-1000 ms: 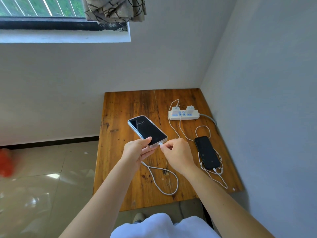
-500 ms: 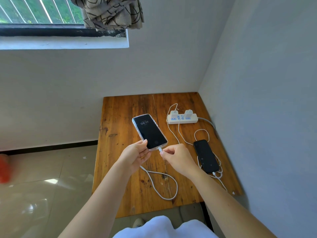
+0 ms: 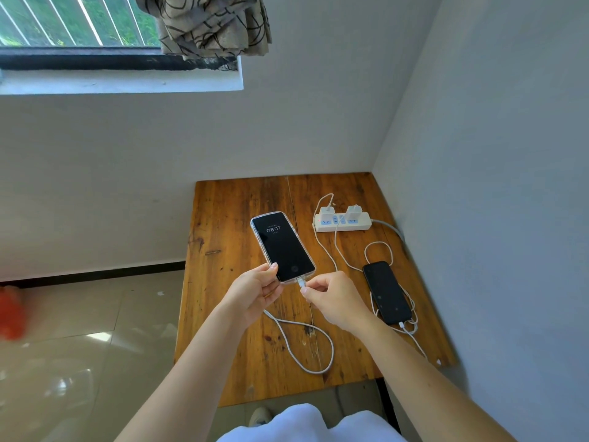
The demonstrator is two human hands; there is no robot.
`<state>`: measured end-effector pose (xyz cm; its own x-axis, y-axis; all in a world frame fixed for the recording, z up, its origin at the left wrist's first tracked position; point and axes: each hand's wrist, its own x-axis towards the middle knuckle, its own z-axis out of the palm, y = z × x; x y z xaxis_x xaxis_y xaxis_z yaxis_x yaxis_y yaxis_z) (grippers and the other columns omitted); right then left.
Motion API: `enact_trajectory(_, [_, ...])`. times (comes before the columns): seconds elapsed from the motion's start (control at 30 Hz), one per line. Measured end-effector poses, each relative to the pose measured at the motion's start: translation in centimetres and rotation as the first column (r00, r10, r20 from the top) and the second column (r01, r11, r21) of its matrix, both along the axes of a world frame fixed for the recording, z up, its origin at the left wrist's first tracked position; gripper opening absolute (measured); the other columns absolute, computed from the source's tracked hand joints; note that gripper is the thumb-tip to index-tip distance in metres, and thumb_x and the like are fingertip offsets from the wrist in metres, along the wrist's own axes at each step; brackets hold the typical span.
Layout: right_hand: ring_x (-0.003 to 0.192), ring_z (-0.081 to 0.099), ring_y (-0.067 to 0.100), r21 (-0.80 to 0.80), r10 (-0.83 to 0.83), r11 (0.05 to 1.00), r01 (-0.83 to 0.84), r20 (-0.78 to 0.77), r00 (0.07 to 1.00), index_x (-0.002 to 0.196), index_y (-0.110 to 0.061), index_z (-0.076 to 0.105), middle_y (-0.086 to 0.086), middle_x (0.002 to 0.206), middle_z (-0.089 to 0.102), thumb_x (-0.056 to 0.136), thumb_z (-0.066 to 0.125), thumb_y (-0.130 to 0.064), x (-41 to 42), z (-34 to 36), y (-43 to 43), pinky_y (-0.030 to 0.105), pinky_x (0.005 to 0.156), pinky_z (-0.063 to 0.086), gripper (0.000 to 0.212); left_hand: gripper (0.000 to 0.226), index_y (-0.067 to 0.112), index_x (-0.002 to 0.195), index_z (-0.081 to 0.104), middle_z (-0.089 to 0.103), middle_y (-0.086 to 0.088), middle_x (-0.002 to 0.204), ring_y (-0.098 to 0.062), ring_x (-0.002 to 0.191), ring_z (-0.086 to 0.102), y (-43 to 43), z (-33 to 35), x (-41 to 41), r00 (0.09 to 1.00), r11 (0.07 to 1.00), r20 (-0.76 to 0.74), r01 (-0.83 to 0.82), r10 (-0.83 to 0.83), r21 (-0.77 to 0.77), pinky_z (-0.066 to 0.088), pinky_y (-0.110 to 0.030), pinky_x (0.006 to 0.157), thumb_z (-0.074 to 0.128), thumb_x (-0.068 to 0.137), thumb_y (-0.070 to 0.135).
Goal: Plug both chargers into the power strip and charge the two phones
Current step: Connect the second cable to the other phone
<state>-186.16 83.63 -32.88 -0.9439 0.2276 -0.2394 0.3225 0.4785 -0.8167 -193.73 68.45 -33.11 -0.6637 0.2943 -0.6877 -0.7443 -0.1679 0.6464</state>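
My left hand [image 3: 255, 290] holds the bottom left corner of a clear-cased phone [image 3: 282, 247] above the wooden table [image 3: 223, 237]; its screen is lit and reads 08:17. My right hand [image 3: 334, 298] pinches the white cable plug [image 3: 302, 283] at the phone's bottom port. The cable [image 3: 315, 349] loops on the table below my hands. A white power strip [image 3: 342, 222] at the back carries two white chargers [image 3: 326, 212]. A second dark phone [image 3: 386, 292] lies flat at the right with a cable at its near end.
Walls meet in a corner right behind and beside the table. A window with a patterned curtain [image 3: 213, 23] is up left. Glossy floor tiles [image 3: 79, 346] lie to the left, with a blurred red object [image 3: 11, 314] at the left edge. My shoe [image 3: 259, 416] shows below the table.
The phone in my left hand has swung more upright toward me and its screen has lit with the time. My right hand has kept the plug at its port.
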Motion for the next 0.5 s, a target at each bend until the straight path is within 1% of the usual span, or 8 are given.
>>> enact_trajectory(0.07, [0.078,0.063,0.012,-0.001,-0.001,1.0,0.001,0.001,1.0,0.097,-0.012,0.072,-0.002,0.083,0.068,0.089,0.063,-0.022,0.06,-0.04,0.0,0.022,0.068,0.052,0.017,0.018,0.01,0.109,0.062,0.072,-0.013,0.105,-0.021,0.093,0.069,-0.04,-0.12,-0.01,1.0,1.0,0.001,0.005,-0.005,0.006,0.055,-0.025,0.064,0.063,0.091,0.011])
enact_trajectory(0.27, [0.078,0.063,0.011,-0.001,-0.001,1.0,0.001,-0.001,1.0,0.096,-0.012,0.072,-0.004,0.083,0.068,0.089,0.063,-0.022,0.17,-0.13,0.05,0.018,0.066,0.05,0.016,0.032,0.006,0.122,0.057,0.068,-0.015,0.114,-0.024,0.1,0.067,0.09,-0.18,0.07,1.0,1.0,-0.001,-0.006,0.006,0.01,0.055,-0.027,0.069,0.063,0.091,0.009])
enact_trajectory(0.4, [0.076,0.062,0.008,0.011,-0.003,1.0,0.003,-0.003,1.0,0.096,-0.013,0.073,-0.006,0.081,0.067,0.088,0.063,-0.023,0.16,-0.27,0.05,0.015,0.064,0.048,0.016,0.035,0.006,0.125,0.055,0.068,-0.016,0.112,-0.025,0.1,0.067,0.19,-0.2,0.14,1.0,1.0,-0.001,-0.019,0.019,-0.001,0.054,-0.027,0.069,0.063,0.09,0.009])
enact_trajectory(0.5, [0.077,0.063,0.008,0.007,-0.007,1.0,0.007,0.001,1.0,0.097,-0.013,0.073,-0.005,0.082,0.068,0.088,0.064,-0.023,0.21,-0.48,0.03,0.015,0.065,0.048,0.016,0.038,0.006,0.127,0.054,0.069,-0.015,0.111,-0.024,0.1,0.067,0.17,-0.21,0.19,1.0,1.0,-0.003,-0.015,0.015,-0.002,0.054,-0.027,0.069,0.063,0.09,0.009])
